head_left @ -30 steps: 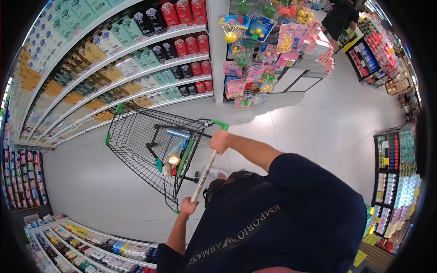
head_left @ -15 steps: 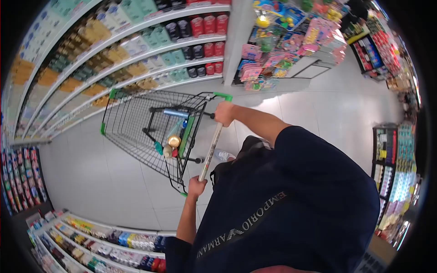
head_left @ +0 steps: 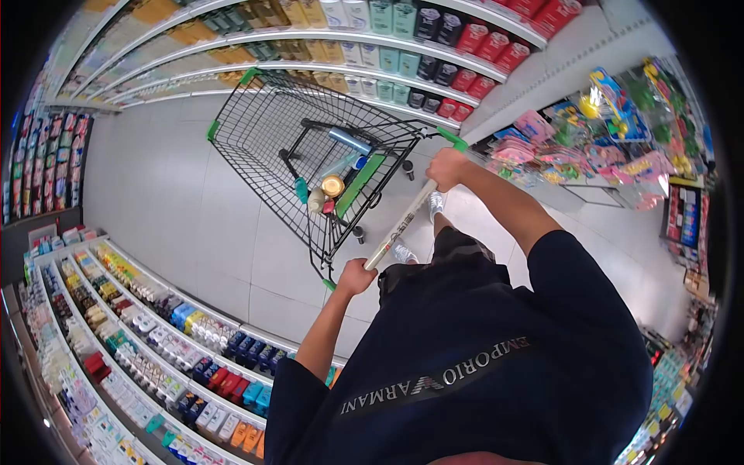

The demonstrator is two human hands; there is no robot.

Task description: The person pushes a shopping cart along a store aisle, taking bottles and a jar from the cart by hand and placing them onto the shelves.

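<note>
Head view: the right hand (head_left: pixel 447 169) is gripping the white handle bar (head_left: pixel 401 222) of a shopping cart (head_left: pixel 248 120), its fingers closing round the bar just beside a green end piece (head_left: pixel 452 139); the left hand (head_left: pixel 355 277) is wrapping the same bar at its other end, fingers likewise curling tight on it. The cart is standing directly ahead of both sets of fingers, its wire basket reaching forward and to the left. Inside, between and beyond the fingers, a shiny blue cylinder (head_left: pixel 350 140) is lying farthest off, while a gold-topped container (head_left: pixel 332 185), a cream bottle (head_left: pixel 316 200) and a teal item (head_left: pixel 301 190) are sitting close together, nearer the left fingers; labels too small to read. A green panel (head_left: pixel 362 186) is slanting between these goods and the bar. Past the right fingers, red bottles (head_left: pixel 494 46) and black bottles (head_left: pixel 439 29) are lining white shelves; packaged toys (head_left: pixel 612 132) are hanging to their right. Rows of bottles (head_left: pixel 209 333) are filling racks left of the left fingers. Silvery shoes (head_left: pixel 404 253) are showing below the bar.
</note>
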